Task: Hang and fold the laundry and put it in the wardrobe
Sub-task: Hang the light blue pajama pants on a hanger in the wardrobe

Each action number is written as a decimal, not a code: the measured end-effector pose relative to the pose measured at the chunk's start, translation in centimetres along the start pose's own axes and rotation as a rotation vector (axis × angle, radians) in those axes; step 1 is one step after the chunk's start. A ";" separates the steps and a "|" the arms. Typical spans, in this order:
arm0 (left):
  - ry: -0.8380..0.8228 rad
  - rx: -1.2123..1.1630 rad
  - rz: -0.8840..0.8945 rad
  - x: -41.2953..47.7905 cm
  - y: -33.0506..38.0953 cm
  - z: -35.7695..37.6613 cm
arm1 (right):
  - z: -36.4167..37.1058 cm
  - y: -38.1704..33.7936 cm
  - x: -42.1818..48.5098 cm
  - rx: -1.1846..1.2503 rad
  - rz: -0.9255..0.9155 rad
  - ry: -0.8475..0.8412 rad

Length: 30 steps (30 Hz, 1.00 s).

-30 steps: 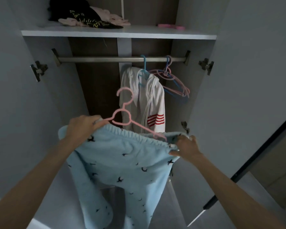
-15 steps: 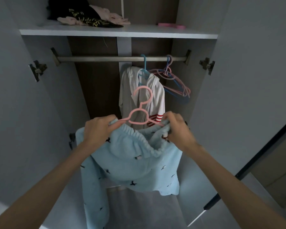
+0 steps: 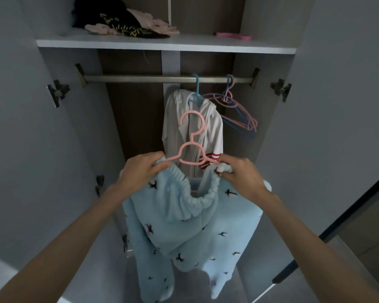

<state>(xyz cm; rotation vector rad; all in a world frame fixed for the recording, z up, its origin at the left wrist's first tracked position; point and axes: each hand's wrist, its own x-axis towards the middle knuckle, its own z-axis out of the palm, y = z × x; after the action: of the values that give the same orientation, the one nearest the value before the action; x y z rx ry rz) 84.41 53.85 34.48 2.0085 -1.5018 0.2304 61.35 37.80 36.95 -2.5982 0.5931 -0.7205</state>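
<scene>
- Head view: the light blue fleece trousers with small dark bird prints [image 3: 190, 226] hang in front of the open wardrobe, below its metal hanging rail [image 3: 162, 79]; the elastic waistband is gathered at both ends of the pink plastic hanger [image 3: 192, 147].
- Risk: the bunched waistband may slip off either hanger arm once grip loosens, because the heavy legs pull downward.
- Risk: on the lift, the hook may snag the white hooded jacket with red stripes [image 3: 193, 132] hanging at the rail's right part.
- Left hand [image 3: 140, 171]: fingers curled tight, clamping waistband against the left hanger arm.
- Right hand [image 3: 239, 173]: fingers pinched together on waistband at the right arm.
</scene>
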 end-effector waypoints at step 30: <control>0.055 0.130 0.044 0.7 0.6 0.7 | -1.1 4.6 -2.2 -0.051 0.047 -0.016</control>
<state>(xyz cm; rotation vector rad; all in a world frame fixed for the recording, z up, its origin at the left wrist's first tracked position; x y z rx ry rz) 83.92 52.77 34.52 2.0531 -1.5328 0.4078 57.69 34.74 34.81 -2.6248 0.6735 -0.6774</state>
